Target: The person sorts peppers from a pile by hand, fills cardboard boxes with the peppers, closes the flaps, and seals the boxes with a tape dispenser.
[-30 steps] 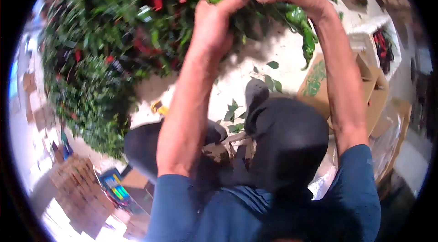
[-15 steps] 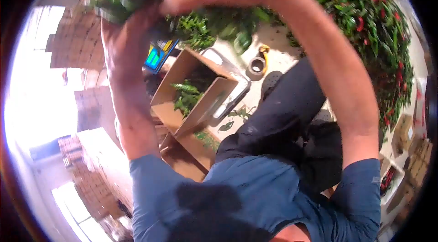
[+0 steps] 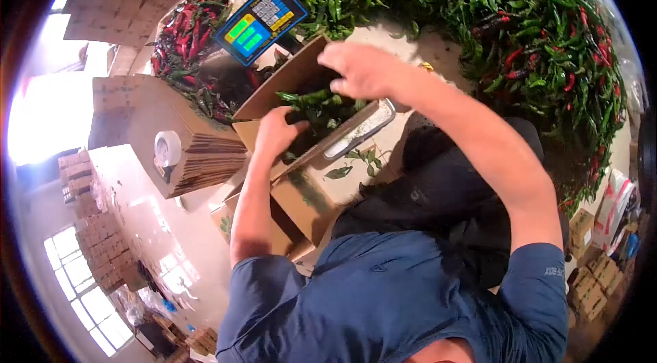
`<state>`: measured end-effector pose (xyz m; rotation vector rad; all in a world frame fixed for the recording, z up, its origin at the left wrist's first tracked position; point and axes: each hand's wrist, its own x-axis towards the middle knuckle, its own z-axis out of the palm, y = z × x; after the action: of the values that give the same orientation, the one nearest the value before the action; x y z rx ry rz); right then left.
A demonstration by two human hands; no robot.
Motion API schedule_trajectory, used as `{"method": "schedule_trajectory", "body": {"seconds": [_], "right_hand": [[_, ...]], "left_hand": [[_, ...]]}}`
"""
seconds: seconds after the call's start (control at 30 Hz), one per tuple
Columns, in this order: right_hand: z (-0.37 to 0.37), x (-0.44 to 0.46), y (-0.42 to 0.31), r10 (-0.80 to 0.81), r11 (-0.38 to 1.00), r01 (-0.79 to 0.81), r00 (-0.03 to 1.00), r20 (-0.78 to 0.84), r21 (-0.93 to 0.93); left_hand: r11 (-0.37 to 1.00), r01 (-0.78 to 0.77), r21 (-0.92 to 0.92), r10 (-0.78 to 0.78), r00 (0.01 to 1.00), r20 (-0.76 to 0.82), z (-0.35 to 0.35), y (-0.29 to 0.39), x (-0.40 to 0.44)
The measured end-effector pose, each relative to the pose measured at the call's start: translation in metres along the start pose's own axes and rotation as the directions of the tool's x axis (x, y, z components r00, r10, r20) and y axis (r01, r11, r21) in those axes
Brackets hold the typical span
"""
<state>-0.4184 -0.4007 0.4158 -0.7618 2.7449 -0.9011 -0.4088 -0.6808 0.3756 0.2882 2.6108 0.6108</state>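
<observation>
An upright cardboard box (image 3: 277, 86) stands in front of me with green peppers (image 3: 318, 108) inside. My left hand (image 3: 276, 132) reaches over its left end, fingers apart and bent down toward the peppers. Above the box's right end is my right hand (image 3: 359, 72), slightly blurred, its fingers loosely spread with nothing visible in them. Under the box shows the pale platform of a scale (image 3: 363, 132). The scale's lit blue display (image 3: 261, 22) rises behind the box.
A large heap of green and red peppers (image 3: 534, 55) spreads behind and to the right. A container of red peppers (image 3: 188, 34) is at the left. Flattened cartons (image 3: 212, 158) with a tape roll (image 3: 168, 148) are nearby. Another open carton (image 3: 304, 205) lies closer to me.
Both hands were raised at the upper left among blurred green peppers; they have come down to the box. More of the scale display and pepper heap shows as the view shifted.
</observation>
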Motion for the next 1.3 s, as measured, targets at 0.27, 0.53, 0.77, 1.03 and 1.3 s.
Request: {"method": "schedule_trajectory", "body": {"seconds": [0.27,0.53,0.77,1.03,1.3], "right_hand": [[-0.121,-0.146,0.055,0.218,0.938,-0.285,0.928,-0.303,-0.197],[-0.148,-0.466,0.12,0.846,0.414,-0.901,0.329,-0.419,0.13],[0.052,-0.774,0.147,0.743,-0.039,-0.195,-0.662,-0.102,0.98],[0.236,-0.763,0.17,0.649,-0.541,-0.34,-0.75,0.125,0.769],[0.171,-0.871,0.248,0.297,-0.577,-0.131,-0.953,0.058,0.806]], "left_hand": [[0.898,-0.44,0.032,0.441,0.894,-0.077,-0.018,0.058,0.004],[0.444,-0.637,0.63,0.705,0.682,0.193,0.047,0.022,0.094],[0.816,-0.388,0.429,0.343,0.922,0.182,0.004,0.098,0.057],[0.704,-0.693,0.152,0.636,0.712,0.298,0.079,0.388,0.032],[-0.037,-0.979,-0.2,0.49,-0.192,0.85,0.293,0.595,-0.058]]}}
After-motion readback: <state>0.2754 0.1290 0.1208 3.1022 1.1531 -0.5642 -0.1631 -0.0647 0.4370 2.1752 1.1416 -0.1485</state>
